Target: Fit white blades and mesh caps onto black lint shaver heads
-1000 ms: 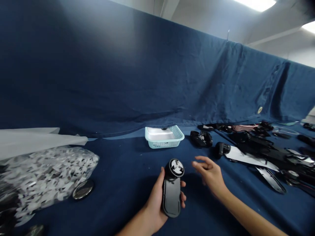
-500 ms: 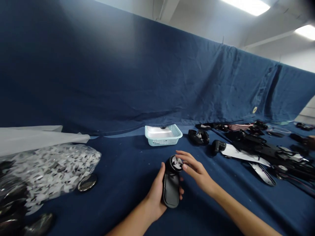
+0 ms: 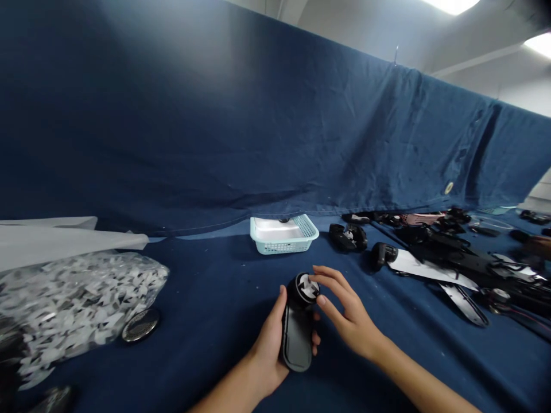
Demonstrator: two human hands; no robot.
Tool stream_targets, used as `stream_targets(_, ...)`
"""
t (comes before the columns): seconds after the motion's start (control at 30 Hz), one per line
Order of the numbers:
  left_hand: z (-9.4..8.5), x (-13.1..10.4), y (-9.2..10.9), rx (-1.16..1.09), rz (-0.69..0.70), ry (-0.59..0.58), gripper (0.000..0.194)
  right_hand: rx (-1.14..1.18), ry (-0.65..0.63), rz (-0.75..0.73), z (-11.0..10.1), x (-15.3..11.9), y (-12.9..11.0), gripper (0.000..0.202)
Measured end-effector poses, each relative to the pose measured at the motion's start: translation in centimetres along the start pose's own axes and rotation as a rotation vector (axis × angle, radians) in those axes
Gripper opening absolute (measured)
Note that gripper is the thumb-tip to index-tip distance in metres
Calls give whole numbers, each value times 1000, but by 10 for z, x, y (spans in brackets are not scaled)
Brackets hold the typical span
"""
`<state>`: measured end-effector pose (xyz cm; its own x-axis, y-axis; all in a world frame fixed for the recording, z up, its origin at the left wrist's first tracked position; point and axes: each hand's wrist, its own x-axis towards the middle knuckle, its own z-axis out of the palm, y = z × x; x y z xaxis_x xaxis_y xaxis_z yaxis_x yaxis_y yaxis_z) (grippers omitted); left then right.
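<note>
My left hand (image 3: 272, 344) is wrapped round a black elongated device (image 3: 298, 338), its thumb on the left side and fingertips showing on the right. At the device's upper end is a round head with a white and silver three-armed piece (image 3: 308, 287) inside a dark ring. My right hand (image 3: 348, 312) touches the right rim of that round head with its thumb and fingertips, the fingers apart and bent. Whether it grips anything small there cannot be made out.
A light blue basket (image 3: 284, 246) with white contents stands ahead. Black parts (image 3: 348, 237) and a white-faced piece (image 3: 424, 267) lie to the right. At left are a clear bag of white pieces (image 3: 90, 298) and a round dark disc (image 3: 140, 325).
The view has shifted slightly. My left hand still holds the device, and the fingers of my right hand have moved a little at the rim of its round head.
</note>
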<state>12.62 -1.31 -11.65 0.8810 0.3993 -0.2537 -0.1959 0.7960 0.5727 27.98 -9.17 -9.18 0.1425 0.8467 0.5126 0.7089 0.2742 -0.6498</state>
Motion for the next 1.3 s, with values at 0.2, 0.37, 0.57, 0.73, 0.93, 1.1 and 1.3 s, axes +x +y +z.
stream_targets(0.2, 1, 0, 1, 29, -34, 32, 66, -33, 53, 17, -3, -1, 3, 21)
stream_targets(0.37, 3, 0, 2, 13, -25, 26, 65, -17, 52, 14, -3, -2, 2, 21)
stream_targets(0.57, 3, 0, 2, 0, -15, 35, 65, 3, 86, 16, -2, -4, 1, 23)
stream_targets(0.73, 4, 0, 3, 2, -17, 33, 63, 31, 100, 38, 0, -7, 5, 26)
stream_targets(0.93, 4, 1, 2, 24, -8, 41, 65, 21, 75, 7, 0, -6, 2, 26)
stream_targets(1.1, 7, 0, 2, 47, -17, 71, 66, -40, 26, -29, 1, -7, 1, 28)
stream_targets(1.3, 10, -1, 3, 39, -18, 88, 64, -236, -36, -105, -2, -7, 5, 28)
